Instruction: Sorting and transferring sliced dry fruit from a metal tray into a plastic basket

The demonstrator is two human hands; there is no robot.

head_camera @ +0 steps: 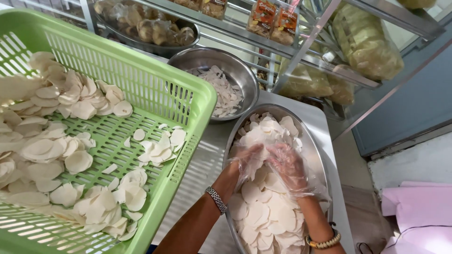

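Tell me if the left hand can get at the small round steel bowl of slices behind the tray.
Probably yes: the left hand rests in the near tray, and the round bowl sits open just beyond it, nothing between.

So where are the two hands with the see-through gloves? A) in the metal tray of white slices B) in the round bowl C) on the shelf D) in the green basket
A: the left hand and right hand dig into white slices inside the oval metal tray.

Both forearms reach forward, left grip [248,162] and right grip [287,164] side by side (2 clear gloves on), fingers curled downward.
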